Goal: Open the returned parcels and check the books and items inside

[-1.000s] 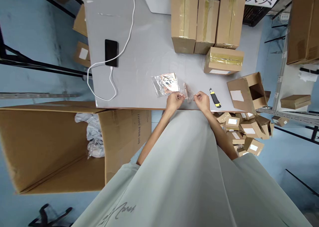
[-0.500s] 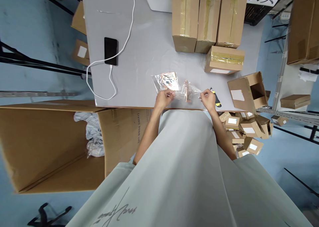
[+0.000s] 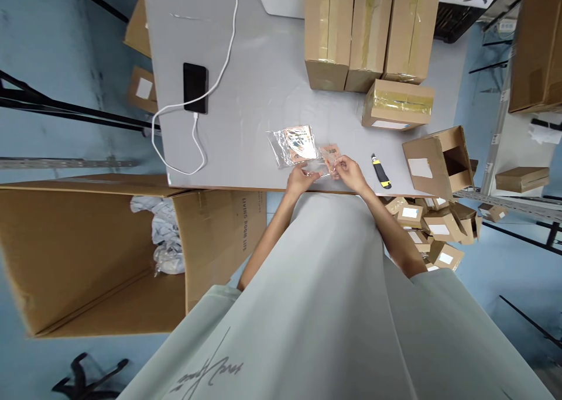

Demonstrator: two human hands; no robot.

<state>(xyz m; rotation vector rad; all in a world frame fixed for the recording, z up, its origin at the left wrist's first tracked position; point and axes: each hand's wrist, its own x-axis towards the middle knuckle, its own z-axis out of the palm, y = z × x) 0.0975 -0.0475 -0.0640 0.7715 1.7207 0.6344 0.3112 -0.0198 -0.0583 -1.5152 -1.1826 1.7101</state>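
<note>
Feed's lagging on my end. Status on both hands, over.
Left hand and right hand both pinching small clear bag at table edge. Second clear packet lies just beyond. Utility knife to the right, untouched.

Clear packet [image 3: 328,159] (pinkish contents), table edge

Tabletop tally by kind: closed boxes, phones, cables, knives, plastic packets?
Closed boxes: 4
Phone: 1
Cable: 1
Knife: 1
Plastic packets: 2
Total: 9
</note>
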